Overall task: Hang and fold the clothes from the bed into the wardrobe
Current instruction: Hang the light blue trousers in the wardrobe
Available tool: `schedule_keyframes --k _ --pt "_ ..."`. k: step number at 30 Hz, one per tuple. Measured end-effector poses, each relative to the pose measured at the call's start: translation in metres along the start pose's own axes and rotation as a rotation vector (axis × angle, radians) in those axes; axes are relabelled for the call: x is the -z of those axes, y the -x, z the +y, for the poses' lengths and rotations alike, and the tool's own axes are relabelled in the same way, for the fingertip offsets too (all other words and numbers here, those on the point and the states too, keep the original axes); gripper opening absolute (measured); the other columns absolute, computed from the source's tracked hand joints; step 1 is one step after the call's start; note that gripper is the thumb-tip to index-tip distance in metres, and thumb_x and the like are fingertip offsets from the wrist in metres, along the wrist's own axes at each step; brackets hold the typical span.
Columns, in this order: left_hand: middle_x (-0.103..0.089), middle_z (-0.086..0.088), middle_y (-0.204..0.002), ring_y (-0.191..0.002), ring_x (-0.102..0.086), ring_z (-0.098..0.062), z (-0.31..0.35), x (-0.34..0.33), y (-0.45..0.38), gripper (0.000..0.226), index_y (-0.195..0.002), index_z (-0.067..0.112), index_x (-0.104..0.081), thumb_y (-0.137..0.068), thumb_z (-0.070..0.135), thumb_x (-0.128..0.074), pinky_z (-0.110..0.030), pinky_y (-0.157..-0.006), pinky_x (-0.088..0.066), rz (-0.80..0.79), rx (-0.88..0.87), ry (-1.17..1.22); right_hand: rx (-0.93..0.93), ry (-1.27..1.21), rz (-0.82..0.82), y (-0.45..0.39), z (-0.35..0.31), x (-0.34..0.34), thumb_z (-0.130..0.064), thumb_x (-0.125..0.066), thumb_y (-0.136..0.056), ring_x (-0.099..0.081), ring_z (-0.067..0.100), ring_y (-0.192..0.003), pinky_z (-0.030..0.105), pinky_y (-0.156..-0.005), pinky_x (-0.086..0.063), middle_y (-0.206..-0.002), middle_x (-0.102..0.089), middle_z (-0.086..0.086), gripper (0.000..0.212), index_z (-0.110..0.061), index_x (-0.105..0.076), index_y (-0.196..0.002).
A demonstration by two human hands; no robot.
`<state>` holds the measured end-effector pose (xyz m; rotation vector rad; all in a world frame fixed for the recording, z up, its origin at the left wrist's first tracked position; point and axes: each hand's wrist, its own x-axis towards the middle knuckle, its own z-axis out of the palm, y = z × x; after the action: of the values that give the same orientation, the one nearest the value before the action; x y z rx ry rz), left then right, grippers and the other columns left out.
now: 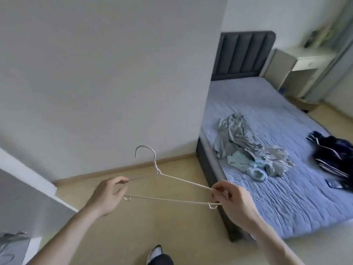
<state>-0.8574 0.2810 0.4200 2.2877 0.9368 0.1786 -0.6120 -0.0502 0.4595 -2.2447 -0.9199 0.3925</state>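
Hanger: we hold a thin white wire clothes hanger (172, 190) out in front of us over the pale wooden floor (133, 226), its curved hook pointing up and to the left, small notches at both ends of the bottom bar.
Left hand: our left hand (107, 196) has its fingers curled, thumb and forefinger pinching the left shoulder of the wire.
Right hand: our right hand (231, 199) pinches the right corner of the hanger between curled fingertips.
Bed: a low bed (286, 197) with a quilted, wrinkled lavender-blue cover and a dark grey padded, ribbed headboard (246, 54) stands to our right.
Clothes: a crumpled heap of grey and pale blue garments (250, 148) lies mid-mattress; a dark navy garment with white stripes (332, 155) lies well apart near the right edge.
Beyond: a white bedside cabinet (298, 67), blurred, sits beside the headboard.
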Motion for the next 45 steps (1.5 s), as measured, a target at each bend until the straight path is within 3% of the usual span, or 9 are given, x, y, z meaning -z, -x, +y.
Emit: schedule_keyframes --k 2,5,14,17,21,26,31,39,45 --pt "-0.075 0.019 -0.092 -0.095 -0.071 -0.01 0.044 -0.032 -0.027 0.014 -0.091 0.036 -0.072 -0.096 0.024 -0.07 -0.035 -0.088 -0.054 -0.099 -0.05 0.03 -0.094 0.0 0.09 0.014 0.041 0.035 -0.033 -0.068 -0.093 -0.059 0.002 -0.061 0.015 -0.052 -0.039 -0.074 -0.07 -0.021 0.01 -0.037 -0.066 -0.084" --pt "-0.074 0.018 -0.083 -0.08 -0.067 -0.001 0.112 -0.083 -0.063 0.015 -0.085 0.035 -0.072 -0.098 0.031 -0.067 -0.018 -0.077 -0.048 -0.235 -0.136 0.055 -0.268 0.024 0.18 0.034 0.103 0.085 -0.031 -0.066 -0.095 -0.054 0.004 -0.056 0.015 -0.049 -0.033 -0.075 -0.07 -0.02 0.015 -0.036 -0.065 -0.081" --pt "-0.07 -0.007 -0.069 -0.063 -0.059 -0.008 0.294 -0.256 -0.153 0.025 -0.074 0.014 -0.072 -0.098 0.007 -0.066 -0.017 -0.062 -0.045 -0.367 -0.241 0.211 -0.419 0.152 0.161 0.018 0.249 0.187 -0.035 -0.065 -0.095 -0.051 0.006 -0.085 0.02 -0.073 -0.042 -0.075 -0.067 -0.02 0.019 -0.029 -0.067 -0.077" --pt "-0.073 0.002 -0.07 -0.064 -0.062 -0.004 0.345 -0.317 -0.187 0.023 -0.075 0.016 -0.073 -0.096 0.009 -0.068 -0.012 -0.061 -0.045 -0.371 -0.244 0.223 -0.511 0.002 0.159 0.003 0.299 0.214 -0.031 -0.063 -0.098 -0.051 0.007 -0.066 0.029 -0.067 -0.047 -0.068 -0.064 -0.004 0.022 -0.02 -0.061 -0.079" --pt "-0.074 0.018 -0.079 -0.077 -0.068 0.0 0.407 -0.392 -0.228 0.014 -0.082 0.028 -0.074 -0.096 0.029 -0.071 -0.02 -0.072 -0.051 -0.513 -0.26 0.139 -0.582 -0.043 0.176 -0.011 0.356 0.25 -0.034 -0.064 -0.097 -0.04 0.007 -0.051 0.029 -0.054 -0.034 -0.061 -0.057 0.001 0.023 -0.018 -0.067 -0.08" --pt "-0.072 0.005 -0.104 -0.104 -0.066 -0.016 0.472 -0.476 -0.272 0.011 -0.104 0.022 -0.07 -0.098 0.031 -0.068 -0.028 -0.089 -0.05 -0.516 -0.099 0.151 -0.686 -0.115 0.245 -0.025 0.432 0.297 -0.032 -0.063 -0.096 -0.04 0.005 -0.047 0.025 -0.05 -0.03 -0.058 -0.057 0.003 0.025 -0.021 -0.071 -0.076" --pt "-0.056 -0.005 -0.133 -0.116 -0.058 -0.024 0.495 -0.54 -0.316 0.035 -0.13 0.016 -0.059 -0.097 0.031 -0.064 -0.026 -0.084 -0.043 -0.592 0.067 -0.104 -0.725 -0.124 0.195 -0.066 0.515 0.322 -0.034 -0.063 -0.097 -0.039 0.006 -0.046 0.025 -0.048 -0.028 -0.051 -0.05 -0.008 0.032 -0.025 -0.061 -0.067" --pt "-0.044 -0.003 -0.139 -0.119 -0.054 -0.021 0.511 -0.662 -0.364 0.03 -0.125 0.021 -0.058 -0.097 0.033 -0.06 -0.024 -0.088 -0.039 -0.741 0.017 -0.373 -0.84 -0.219 0.176 -0.139 0.662 0.327 -0.035 -0.059 -0.101 -0.036 0.007 -0.044 0.024 -0.045 -0.026 -0.05 -0.048 -0.005 0.034 -0.012 -0.065 -0.077" --pt "-0.04 0.008 -0.139 -0.111 -0.056 -0.017 0.501 -0.758 -0.439 0.032 -0.126 0.03 -0.057 -0.095 0.037 -0.059 -0.028 -0.088 -0.044 -0.773 -0.063 -0.444 -0.881 -0.233 0.267 -0.189 0.729 0.287 -0.033 -0.058 -0.102 -0.041 0.007 -0.046 0.028 -0.049 -0.033 -0.056 -0.052 0.004 0.033 -0.018 -0.067 -0.073"
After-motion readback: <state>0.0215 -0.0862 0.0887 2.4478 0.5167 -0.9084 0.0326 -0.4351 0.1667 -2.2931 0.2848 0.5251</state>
